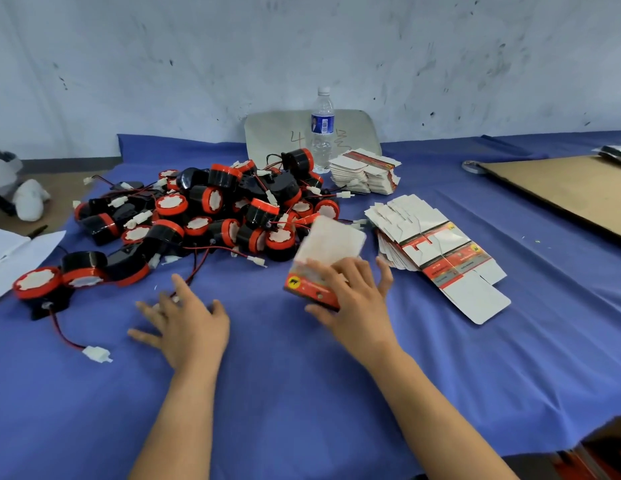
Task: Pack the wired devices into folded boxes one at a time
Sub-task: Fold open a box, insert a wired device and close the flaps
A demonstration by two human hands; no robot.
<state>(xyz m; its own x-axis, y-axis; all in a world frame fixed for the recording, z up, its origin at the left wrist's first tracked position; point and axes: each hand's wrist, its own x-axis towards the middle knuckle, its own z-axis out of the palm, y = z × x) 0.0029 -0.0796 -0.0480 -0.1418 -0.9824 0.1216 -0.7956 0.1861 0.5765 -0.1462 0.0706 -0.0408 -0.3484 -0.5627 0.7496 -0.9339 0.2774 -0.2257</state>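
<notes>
R hand (pixel 350 296): palm down, forearm in from lower right; fingers over top of box (pixel 324 258), thumb at its near edge, gripping it. Box blurred, btwn device pile (pixel 205 209) and flat-box stack (pixel 440 258).
L hand (pixel 188 323): palm down, fingers splayed, holding nothing, low over blue cloth (pixel 302 393) nr the pile.

Small packing workshop, prob. a factory bench: blue-clothed table (pixel 302 393) w/ bulk heap of identical red-black wired devices (pixel 212 209) just beyond & left of the right hand (pixel 354 299)'s grip on a box (pixel 307 287), stacks of flat printed cartons (pixel 437 251) just right of it, scuffed bare wall (pixel 198 64) well beyond.
</notes>
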